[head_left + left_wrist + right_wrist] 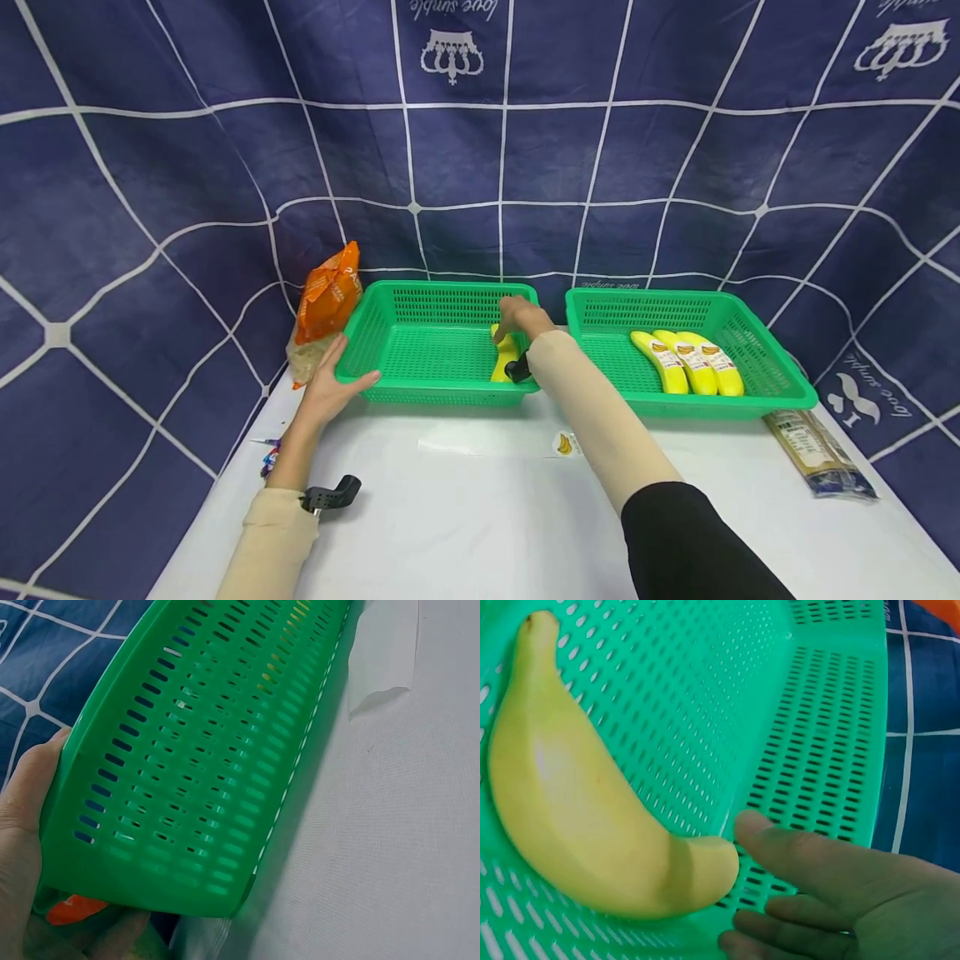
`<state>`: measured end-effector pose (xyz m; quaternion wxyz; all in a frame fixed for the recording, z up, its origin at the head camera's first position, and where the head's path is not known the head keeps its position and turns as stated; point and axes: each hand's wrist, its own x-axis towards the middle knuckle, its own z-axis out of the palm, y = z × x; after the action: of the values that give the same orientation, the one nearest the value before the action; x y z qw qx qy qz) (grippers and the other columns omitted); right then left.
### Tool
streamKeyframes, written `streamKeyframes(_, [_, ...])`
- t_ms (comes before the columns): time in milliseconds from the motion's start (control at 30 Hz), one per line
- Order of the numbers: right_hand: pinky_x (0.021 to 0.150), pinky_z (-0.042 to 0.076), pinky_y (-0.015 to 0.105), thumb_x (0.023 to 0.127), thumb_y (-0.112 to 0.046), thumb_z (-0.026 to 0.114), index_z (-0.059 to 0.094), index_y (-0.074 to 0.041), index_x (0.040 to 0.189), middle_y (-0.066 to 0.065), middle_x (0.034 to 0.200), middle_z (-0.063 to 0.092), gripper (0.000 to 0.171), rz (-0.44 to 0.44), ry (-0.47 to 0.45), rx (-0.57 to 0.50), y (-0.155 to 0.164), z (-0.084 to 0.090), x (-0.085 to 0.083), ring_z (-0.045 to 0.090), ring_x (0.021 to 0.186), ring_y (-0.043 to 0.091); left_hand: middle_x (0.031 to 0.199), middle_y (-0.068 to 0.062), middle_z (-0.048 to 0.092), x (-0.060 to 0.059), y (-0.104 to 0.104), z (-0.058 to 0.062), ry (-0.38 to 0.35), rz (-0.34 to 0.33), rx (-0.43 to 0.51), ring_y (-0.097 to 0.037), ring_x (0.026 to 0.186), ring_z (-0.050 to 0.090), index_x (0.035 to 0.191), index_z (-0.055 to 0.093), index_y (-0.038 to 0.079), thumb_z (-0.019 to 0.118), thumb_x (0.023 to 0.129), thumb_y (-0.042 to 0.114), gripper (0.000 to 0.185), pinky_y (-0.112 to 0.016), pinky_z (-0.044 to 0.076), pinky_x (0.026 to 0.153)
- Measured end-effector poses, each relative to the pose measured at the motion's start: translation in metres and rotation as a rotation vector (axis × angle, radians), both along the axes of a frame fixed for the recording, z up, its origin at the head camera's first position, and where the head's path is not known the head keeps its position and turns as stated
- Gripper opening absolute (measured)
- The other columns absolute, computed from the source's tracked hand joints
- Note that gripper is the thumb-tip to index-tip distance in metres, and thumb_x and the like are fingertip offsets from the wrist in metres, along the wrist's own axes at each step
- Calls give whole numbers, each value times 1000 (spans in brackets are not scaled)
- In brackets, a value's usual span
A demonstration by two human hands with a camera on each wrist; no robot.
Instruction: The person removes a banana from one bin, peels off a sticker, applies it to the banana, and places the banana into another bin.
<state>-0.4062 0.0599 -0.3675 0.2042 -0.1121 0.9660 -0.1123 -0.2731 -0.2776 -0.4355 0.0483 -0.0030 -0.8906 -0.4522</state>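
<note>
A single yellow banana point(504, 360) lies at the right end of the left green basket point(427, 387). My right hand point(523, 317) reaches in over it. In the right wrist view, the thumb tip is right at one end of the banana point(592, 802), with the other fingers loosely bent below and not around it. My left hand point(330, 393) spreads at the basket's left front corner, fingers along the left side and thumb by the front rim. From the left wrist, the thumb point(34, 780) lies against the basket's rim; the other fingers are partly hidden below.
The right green basket point(600, 360) holds three bananas point(697, 363) with labels. An orange bag point(328, 293) leans behind my left hand. A banana sticker point(567, 443) and clear strip point(480, 448) lie on the white table point(450, 533). A flat package point(821, 454) sits at right.
</note>
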Motion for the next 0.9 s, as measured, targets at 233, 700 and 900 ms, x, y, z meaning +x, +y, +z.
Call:
streamKeyframes(233, [88,53,38,83,-21,78,54,-3,123,15,123,56,50,12,-12,19,-10,-14,-6,55,106,27,166,-5,11,0,-2,-1,6,11,-6,-39,150,12,157,17,13,77,81,41,101,-64,15,118])
streamKeyframes(700, [76,56,30,78,-27,83,58,-3,116,14,111,61,51,-60,-2,12,-21,-30,-10,63,93,24,166,-2,10,3,-7,3,-12,30,-47,-39,150,12,158,15,20,76,80,47,103,-66,17,116])
streamKeyframes(900, [94,53,42,71,-32,87,58,2,124,25,135,49,70,-123,-6,47,-19,-45,-26,53,118,35,166,-1,11,0,-2,1,-16,21,-37,-39,151,12,158,16,20,76,80,47,103,-66,17,117])
